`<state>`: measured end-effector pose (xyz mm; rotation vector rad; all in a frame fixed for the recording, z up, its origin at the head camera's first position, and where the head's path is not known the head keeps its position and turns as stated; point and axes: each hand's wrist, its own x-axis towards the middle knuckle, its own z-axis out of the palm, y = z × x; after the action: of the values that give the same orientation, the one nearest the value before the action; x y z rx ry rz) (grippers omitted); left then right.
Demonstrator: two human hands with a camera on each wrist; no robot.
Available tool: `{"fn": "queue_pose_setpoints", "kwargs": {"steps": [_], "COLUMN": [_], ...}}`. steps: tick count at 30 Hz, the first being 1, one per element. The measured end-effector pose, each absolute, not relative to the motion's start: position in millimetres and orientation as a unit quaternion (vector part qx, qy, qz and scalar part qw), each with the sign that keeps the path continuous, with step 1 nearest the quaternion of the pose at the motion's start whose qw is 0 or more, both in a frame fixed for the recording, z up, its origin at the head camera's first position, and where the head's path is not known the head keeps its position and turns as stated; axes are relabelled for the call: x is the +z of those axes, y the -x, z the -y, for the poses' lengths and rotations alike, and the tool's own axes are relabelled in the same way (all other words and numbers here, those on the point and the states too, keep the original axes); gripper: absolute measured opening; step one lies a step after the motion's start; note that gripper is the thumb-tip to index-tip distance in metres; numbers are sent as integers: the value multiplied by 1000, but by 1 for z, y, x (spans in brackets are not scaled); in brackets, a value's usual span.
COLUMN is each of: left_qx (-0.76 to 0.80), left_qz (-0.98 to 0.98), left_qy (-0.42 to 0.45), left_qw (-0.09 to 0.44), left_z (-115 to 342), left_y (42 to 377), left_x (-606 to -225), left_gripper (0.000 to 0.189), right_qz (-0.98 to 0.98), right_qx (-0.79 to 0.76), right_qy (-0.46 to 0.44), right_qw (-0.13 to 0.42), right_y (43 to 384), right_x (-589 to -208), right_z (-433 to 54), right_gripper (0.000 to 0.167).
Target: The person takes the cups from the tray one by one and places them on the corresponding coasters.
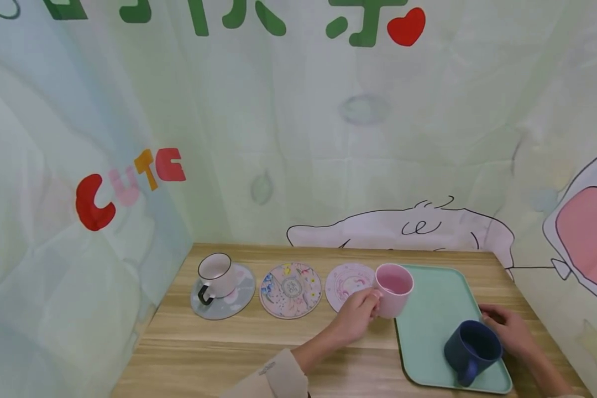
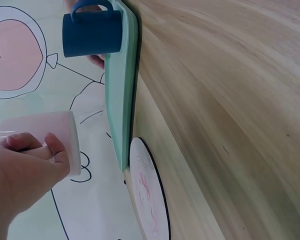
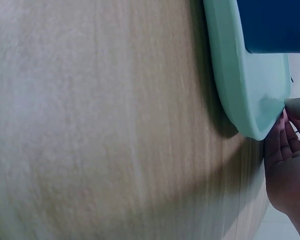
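Observation:
A pink mug (image 1: 394,290) is held up by its handle in my left hand (image 1: 354,316), above the gap between the pink coaster (image 1: 345,282) and the green tray (image 1: 435,309). In the left wrist view the fingers curl at the handle of the pink mug (image 2: 45,132). My right hand (image 1: 511,331) pinches the tray's right rim, thumb on top and fingers outside, as the right wrist view shows. On the tray's near right part stands a dark blue mug (image 1: 472,348), its handle toward me. The right hand is beside this mug.
A white mug (image 1: 216,275) with a black handle stands on a grey round coaster (image 1: 246,287) at the far left. Next to it lies a flowered round coaster (image 1: 291,290). A printed cloth (image 1: 298,138) hangs behind the wooden table (image 1: 219,354) and along its sides.

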<state>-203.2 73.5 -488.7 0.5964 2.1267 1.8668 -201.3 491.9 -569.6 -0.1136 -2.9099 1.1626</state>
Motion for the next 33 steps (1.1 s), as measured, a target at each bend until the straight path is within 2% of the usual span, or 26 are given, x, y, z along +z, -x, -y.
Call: {"fn": "queue_pose_setpoints", "kwargs": {"steps": [8, 19, 33], "left_qx": [634, 657, 675], "left_qz": [-745, -735, -728], "left_qy": [-189, -149, -111], "left_qw": [86, 83, 46], "left_z": [-60, -42, -23], "left_y": [208, 213, 220], "left_x": [-490, -495, -505], "left_gripper": [40, 43, 38], "right_qz": [924, 926, 926], "right_qx": [381, 375, 376], "right_qy": [30, 35, 36], "right_qw": [6, 3, 3], "right_y": [202, 202, 200], "right_x": [-571, -572, -571], "right_z": [-493, -493, -492], "right_gripper": [38, 39, 38]}}
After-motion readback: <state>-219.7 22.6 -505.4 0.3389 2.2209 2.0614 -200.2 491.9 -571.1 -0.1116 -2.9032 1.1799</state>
